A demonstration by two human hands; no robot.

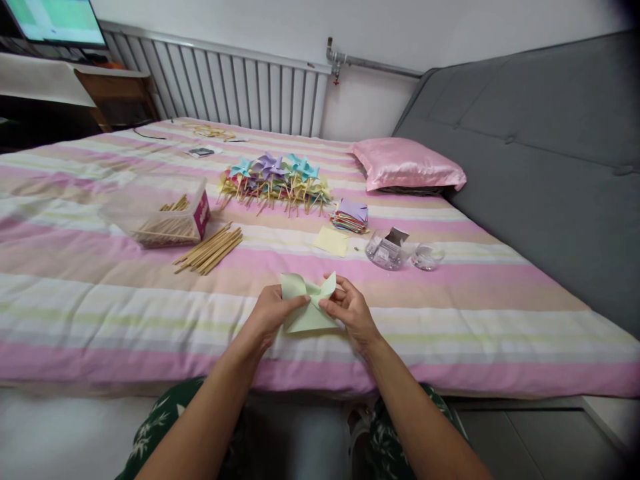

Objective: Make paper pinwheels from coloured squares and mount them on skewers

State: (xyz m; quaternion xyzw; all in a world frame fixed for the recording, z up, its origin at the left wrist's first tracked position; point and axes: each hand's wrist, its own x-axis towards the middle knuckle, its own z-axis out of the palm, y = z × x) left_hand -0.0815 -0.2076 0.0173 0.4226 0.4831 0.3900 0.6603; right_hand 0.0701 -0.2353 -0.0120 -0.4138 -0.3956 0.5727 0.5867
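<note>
Between my hands, just above the near edge of the bed, is a pale green sheet of paper (311,323) with its two upper corners curled in toward the middle. My left hand (274,310) is closed on its left side, the thumb pressing near the centre. On the right side, my right hand (353,312) pinches the paper with thumb and fingers. Beyond them lie a pale yellow paper sheet (331,241) and a stack of coloured paper (351,216). Finished paper pinwheels (273,177) on sticks are heaped farther back.
Left on the striped bedspread (125,287) are a clear plastic box (165,220) of sticks and a loose bundle of sticks (210,249). To the right stand a clear container (385,252) with small packets and a small round container (425,257). A pink pillow (407,163) lies near the grey headboard (525,133).
</note>
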